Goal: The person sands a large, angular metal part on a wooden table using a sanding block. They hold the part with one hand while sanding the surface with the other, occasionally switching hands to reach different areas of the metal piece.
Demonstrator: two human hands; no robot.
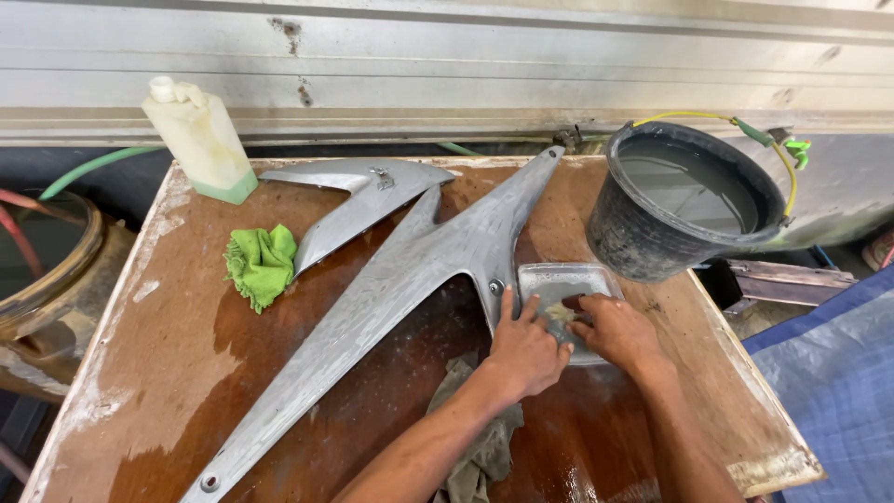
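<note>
A barrel (pixel 42 279) stood at far left beside the wet wooden table (pixel 177 373). A pale bottle (pixel 199 138) stood at the table's back left corner, with a green cloth (pixel 262 265) crumpled just in front of it. A small grey panel (pixel 358 196) lay beside the cloth, and a long grey panel (pixel 400 279) ran diagonally across the table, touching the small one. A dark rag (pixel 480 438) lay under the left forearm. The left hand (pixel 526 349) rested flat, fingers spread, on the edge of the clear tray (pixel 568 279), touching the long panel's lower arm. The right hand (pixel 615 331) reached into the tray, fingertips curled onto a small brownish pad (pixel 562 312), possibly sandpaper; its grip looked loosely closed on it, but the view was too poor to be sure. A black bucket (pixel 652 242) of water stood at the table's back right corner, near the tray.
</note>
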